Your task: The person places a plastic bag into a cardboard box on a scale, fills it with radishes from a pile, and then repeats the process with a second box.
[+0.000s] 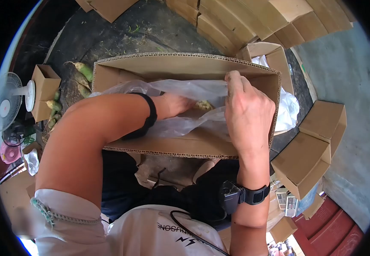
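A cardboard box stands upright before me with its top side open. A clear plastic bag lines it. My left hand reaches down inside the bag, and its fingertips are hidden in the folds. Right beside those fingers shows the pale yellow-green end of a radish. At the box's right end, my right hand is closed in a pinch on the raised edge of the bag.
Green-and-white radishes lie on the floor to the left, near a small carton and a fan. Stacked cartons line the back. White plastic and open cartons sit on the right.
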